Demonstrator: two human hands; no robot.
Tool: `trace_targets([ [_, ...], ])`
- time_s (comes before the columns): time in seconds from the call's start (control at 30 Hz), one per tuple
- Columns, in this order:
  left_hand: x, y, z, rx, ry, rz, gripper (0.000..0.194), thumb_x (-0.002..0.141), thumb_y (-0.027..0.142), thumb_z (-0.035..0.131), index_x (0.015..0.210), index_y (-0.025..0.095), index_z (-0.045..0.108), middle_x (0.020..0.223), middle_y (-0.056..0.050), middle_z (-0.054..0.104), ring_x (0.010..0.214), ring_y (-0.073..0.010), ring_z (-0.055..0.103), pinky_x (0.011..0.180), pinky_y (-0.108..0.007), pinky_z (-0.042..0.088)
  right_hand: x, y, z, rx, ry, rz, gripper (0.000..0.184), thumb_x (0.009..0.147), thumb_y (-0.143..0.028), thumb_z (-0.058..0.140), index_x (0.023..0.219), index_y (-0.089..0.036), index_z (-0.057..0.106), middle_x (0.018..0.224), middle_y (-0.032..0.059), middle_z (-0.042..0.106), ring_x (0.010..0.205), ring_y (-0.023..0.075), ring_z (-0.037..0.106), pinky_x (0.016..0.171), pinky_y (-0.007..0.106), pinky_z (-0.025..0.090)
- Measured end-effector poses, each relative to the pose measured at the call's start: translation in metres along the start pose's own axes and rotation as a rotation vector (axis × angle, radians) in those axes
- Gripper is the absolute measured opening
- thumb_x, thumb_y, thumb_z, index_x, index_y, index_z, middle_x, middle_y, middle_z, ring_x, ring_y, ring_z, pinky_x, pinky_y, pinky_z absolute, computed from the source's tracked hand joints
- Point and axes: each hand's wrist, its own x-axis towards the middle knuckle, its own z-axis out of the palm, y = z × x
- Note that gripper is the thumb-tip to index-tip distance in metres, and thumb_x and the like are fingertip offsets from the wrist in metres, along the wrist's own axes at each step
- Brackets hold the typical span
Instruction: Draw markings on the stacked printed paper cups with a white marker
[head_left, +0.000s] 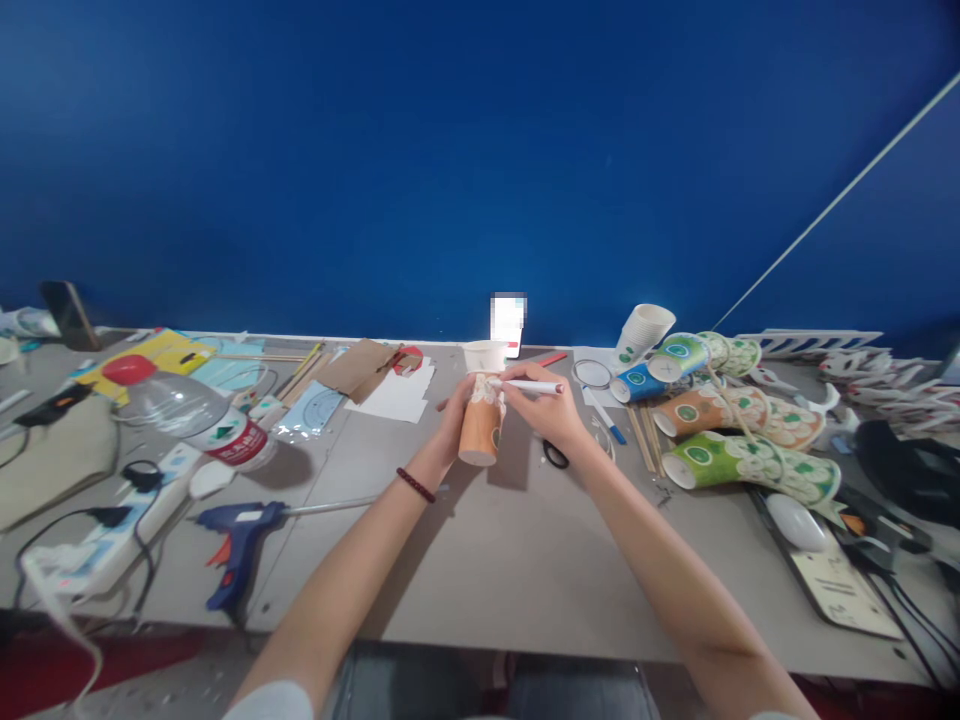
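My left hand point(453, 412) is wrapped around the side of an orange paper cup point(478, 438) with a pale, patterned upper part. The cup's round base faces me, tilted down. In my right hand point(546, 402) is a white marker pen point(541, 386), pinched between the fingers. Its tip points left at the patterned part of the cup; whether it touches the surface I cannot tell. A white paper cup rim point(486, 354) shows just beyond the orange cup; I cannot tell whether the two are joined. Propped behind them is a lit phone point(508, 325).
On the left are a water bottle point(202, 415), a glue gun point(244, 540) and a power strip point(135, 525). Decorated paper cups point(742, 415), stacked white cups point(643, 335) and a computer mouse point(796, 522) occupy the right. A blue wall point(420, 170) bounds the table's back.
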Motion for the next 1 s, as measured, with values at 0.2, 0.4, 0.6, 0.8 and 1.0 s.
trace_targets([
  [0.2, -0.0013, 0.0004, 0.0012, 0.002, -0.003, 0.015, 0.034, 0.084, 0.050, 0.061, 0.086, 0.016, 0.060, 0.060, -0.001, 0.059, 0.052, -0.0146, 0.056, 0.051, -0.026, 0.045, -0.0005, 0.0007, 0.0011, 0.016, 0.010, 0.006, 0.009, 0.077, -0.029, 0.063, 0.080, -0.023, 0.069, 0.089, 0.0029, 0.074, 0.085, 0.0221, 0.069, 0.077, 0.033, 0.052],
  [0.4, -0.0005, 0.0011, -0.0002, -0.011, -0.004, 0.029, 0.034, 0.081, 0.049, 0.066, 0.089, 0.016, 0.061, 0.063, -0.001, 0.060, 0.053, -0.0137, 0.057, 0.053, -0.025, 0.045, -0.0005, 0.0009, 0.0011, 0.025, 0.000, -0.012, 0.007, 0.074, -0.028, 0.062, 0.076, -0.023, 0.068, 0.086, 0.0032, 0.074, 0.086, 0.0239, 0.069, 0.080, 0.036, 0.053],
  [0.6, -0.0012, 0.0015, -0.0002, 0.014, -0.009, 0.015, 0.036, 0.082, 0.050, 0.064, 0.092, 0.016, 0.062, 0.065, -0.002, 0.062, 0.054, -0.0147, 0.058, 0.051, -0.026, 0.045, -0.0011, 0.0025, 0.0012, 0.032, -0.021, 0.003, 0.006, 0.073, -0.025, 0.062, 0.074, -0.023, 0.067, 0.087, 0.0037, 0.075, 0.089, 0.0253, 0.070, 0.083, 0.038, 0.053],
  [0.8, 0.0006, 0.0006, -0.0028, 0.004, -0.015, 0.005, 0.037, 0.079, 0.052, 0.067, 0.087, 0.017, 0.061, 0.064, -0.001, 0.060, 0.054, -0.0143, 0.058, 0.053, -0.026, 0.045, -0.0007, 0.0029, 0.0008, 0.045, -0.027, 0.012, 0.005, 0.072, -0.027, 0.063, 0.073, -0.023, 0.066, 0.086, 0.0037, 0.075, 0.086, 0.0246, 0.070, 0.083, 0.038, 0.053],
  [1.0, 0.0012, 0.0004, -0.0020, -0.006, -0.029, 0.015, 0.037, 0.078, 0.052, 0.067, 0.087, 0.017, 0.060, 0.065, -0.001, 0.060, 0.055, -0.0144, 0.057, 0.053, -0.026, 0.045, -0.0005, -0.0021, -0.0002, 0.052, 0.010, 0.005, 0.008, 0.075, -0.029, 0.063, 0.077, -0.023, 0.067, 0.086, 0.0034, 0.074, 0.084, 0.0228, 0.068, 0.077, 0.035, 0.053],
])
